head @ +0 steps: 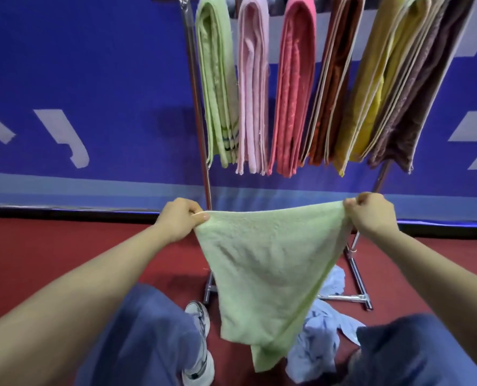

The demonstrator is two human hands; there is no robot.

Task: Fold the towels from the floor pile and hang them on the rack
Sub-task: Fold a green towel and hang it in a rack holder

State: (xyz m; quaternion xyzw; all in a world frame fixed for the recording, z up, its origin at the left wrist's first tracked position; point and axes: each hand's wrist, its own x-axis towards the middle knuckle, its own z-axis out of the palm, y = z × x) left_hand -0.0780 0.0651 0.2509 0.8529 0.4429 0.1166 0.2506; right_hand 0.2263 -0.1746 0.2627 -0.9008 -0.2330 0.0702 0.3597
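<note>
Between both hands, fluffy green terry towel (268, 263).

No wording can be read. Big white strokes (64, 135) mark the blue banner (106, 65) behind the rack (196, 93), at left and again at far right, but they are cut-off pieces of characters, too partial to make out as any letter or word.

The rack (196, 107) is cut off above; the held green towel (268, 268) partly hides the blue towel (315, 349).
</note>
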